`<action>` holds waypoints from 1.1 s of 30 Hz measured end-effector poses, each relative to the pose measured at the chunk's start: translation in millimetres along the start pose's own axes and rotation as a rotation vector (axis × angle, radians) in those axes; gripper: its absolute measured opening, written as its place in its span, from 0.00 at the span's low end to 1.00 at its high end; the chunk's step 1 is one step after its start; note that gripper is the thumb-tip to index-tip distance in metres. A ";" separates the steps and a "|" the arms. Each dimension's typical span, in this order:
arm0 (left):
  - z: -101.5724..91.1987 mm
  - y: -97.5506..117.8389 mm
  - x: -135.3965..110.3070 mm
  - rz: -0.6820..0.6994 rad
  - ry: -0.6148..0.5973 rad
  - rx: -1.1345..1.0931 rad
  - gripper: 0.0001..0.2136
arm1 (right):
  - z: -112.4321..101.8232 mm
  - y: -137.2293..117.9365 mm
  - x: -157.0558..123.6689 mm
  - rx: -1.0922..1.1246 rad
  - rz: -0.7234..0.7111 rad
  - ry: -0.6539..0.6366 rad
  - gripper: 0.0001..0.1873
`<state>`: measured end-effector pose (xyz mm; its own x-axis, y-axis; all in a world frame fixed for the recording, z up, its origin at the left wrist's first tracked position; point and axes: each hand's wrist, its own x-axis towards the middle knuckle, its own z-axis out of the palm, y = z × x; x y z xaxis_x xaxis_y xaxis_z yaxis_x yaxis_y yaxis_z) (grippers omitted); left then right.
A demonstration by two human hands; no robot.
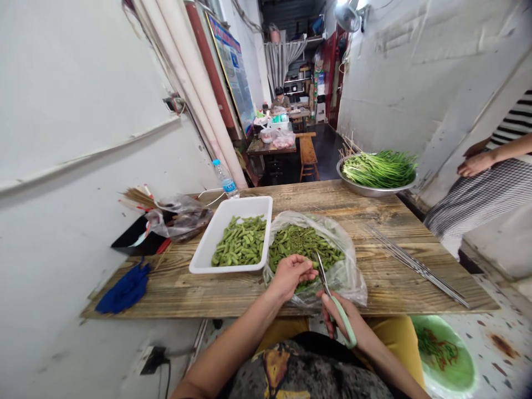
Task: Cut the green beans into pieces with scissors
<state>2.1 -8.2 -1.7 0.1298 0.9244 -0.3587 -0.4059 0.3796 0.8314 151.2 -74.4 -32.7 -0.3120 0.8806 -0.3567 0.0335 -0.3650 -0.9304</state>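
My left hand [293, 274] pinches a green edamame pod [315, 264] over an open clear plastic bag [353, 271]. Inside the bag lies a heap of edamame pods [297, 241]. Scissors [341, 317] with pale green handles are in my right hand [347, 318], their blades pointing up beside the pod. Whether the blades touch the pod I cannot tell. To the left of the bag stands a white plastic tray [208, 255] with many pods [243, 241] in it.
Metal skewers [415, 266] lie at the right. A metal bowl of green stalks [378, 191] sits at the back right corner. At the left are a blue cloth [123, 288] and a water bottle [226, 180]. A person [494, 160] stands at the right; another sits far back.
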 end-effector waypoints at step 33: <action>-18.8 -6.1 10.5 0.562 -0.051 1.901 0.10 | -7.3 21.2 2.0 0.113 -0.011 0.037 0.21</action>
<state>-11.1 -1.4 -18.5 0.3896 0.9201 0.0407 0.9092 -0.3913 0.1421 158.3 -78.2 -53.8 -0.2762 0.8945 -0.3514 -0.0775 -0.3852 -0.9196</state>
